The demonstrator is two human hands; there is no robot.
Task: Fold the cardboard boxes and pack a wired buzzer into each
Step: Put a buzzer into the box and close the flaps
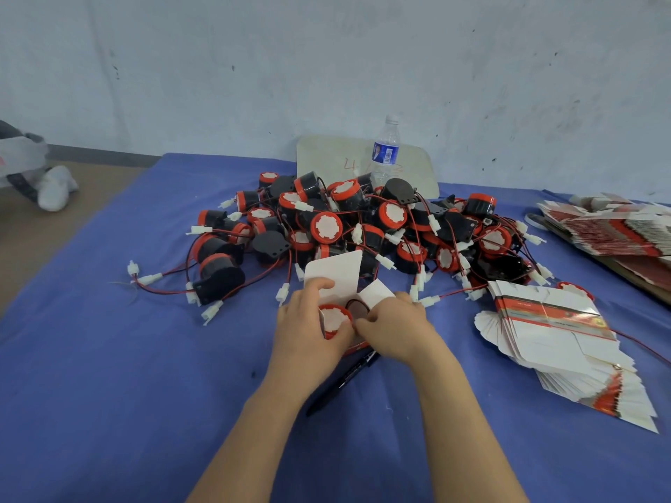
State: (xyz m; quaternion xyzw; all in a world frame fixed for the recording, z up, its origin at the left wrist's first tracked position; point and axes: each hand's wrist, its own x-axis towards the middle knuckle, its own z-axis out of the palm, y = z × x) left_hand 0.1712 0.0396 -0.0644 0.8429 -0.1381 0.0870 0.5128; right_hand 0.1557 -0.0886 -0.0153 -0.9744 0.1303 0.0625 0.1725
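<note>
From the head view, a table covered in blue cloth (109,393) stood against a scuffed pale wall (326,67), with bare brownish floor (43,241) to its left. A big pile of wired buzzers (363,226), black bodies with red caps and white connectors on red and black leads, lay across the middle of the cloth. Behind it a water bottle (386,150) stood upright in front of a pale board (326,157) leaning on the wall. A fanned stack of flat boxes (552,343) lay on the right, and a second stack (610,226) farther back by the right edge. A black pen (345,379) lay on the cloth under the forearms.

Both hands met just in front of the pile, around one cardboard box (336,272) whose white lid flap stood up. The left hand (308,328) was curled round the box's left side, thumb laid on the lid flap. The right hand (395,328) had its fingers bent in against the box's right side, pinching at its edge beside a small side flap. One buzzer (334,319) sat in the box's open mouth, red-rimmed white face up, its lead coiled beside it.

The hands hid most of the box's body. The red writing on the board was too faint to read. A grey and white shape (54,186) at the left edge was cut off and hard to make out.
</note>
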